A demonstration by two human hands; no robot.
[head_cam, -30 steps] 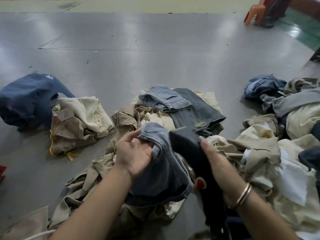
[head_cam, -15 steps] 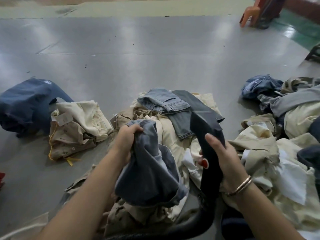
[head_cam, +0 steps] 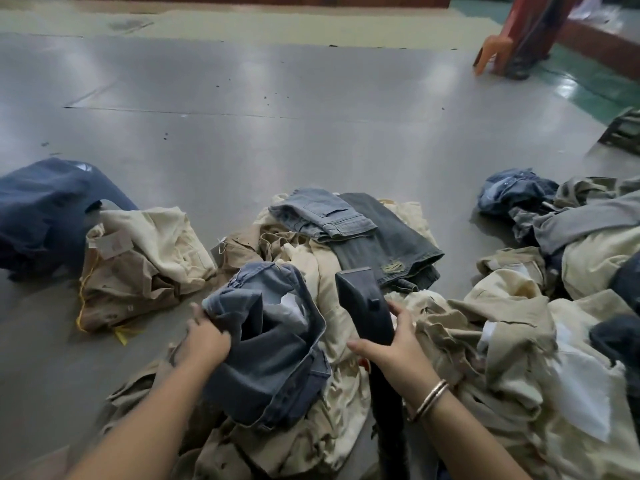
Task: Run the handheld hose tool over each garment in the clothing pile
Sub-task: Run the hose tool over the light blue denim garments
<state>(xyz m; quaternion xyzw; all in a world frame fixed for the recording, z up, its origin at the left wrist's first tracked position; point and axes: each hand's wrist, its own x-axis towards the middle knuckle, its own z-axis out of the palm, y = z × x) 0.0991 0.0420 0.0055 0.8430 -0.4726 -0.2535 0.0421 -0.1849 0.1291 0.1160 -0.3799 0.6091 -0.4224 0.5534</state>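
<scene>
Grey glossy floor (head_cam: 277,133), clothes scattered across it. Hose tool (head_cam: 363,303), black, flat wide head pointing up and away, sits centre frame just right of blue jeans (head_cam: 270,344); its hose (head_cam: 389,427) runs down toward the bottom edge. Right hand (head_cam: 394,351) wraps around the tool's neck, thumb on the near left side, fingers around the far right side, bangle (head_cam: 429,398) on the wrist. Left hand (head_cam: 204,341) grips the bunched jeans at their left edge, fingers curled into the fabric; waistband held open and up, inside showing. Jeans rest on beige garments (head_cam: 322,420) of the centre pile. Behind the tool, dark grey jeans (head_cam: 391,237) lie flat with light blue folded jeans (head_cam: 322,213) partly on top. Left: beige heap (head_cam: 138,265), navy garment (head_cam: 45,209) touching it on the far side. Right: big pile (head_cam: 519,358) of beige, white, grey and denim pieces, reaching the frame edge. Far right background: orange chair (head_cam: 495,53), green floor (head_cam: 595,84) beyond.
</scene>
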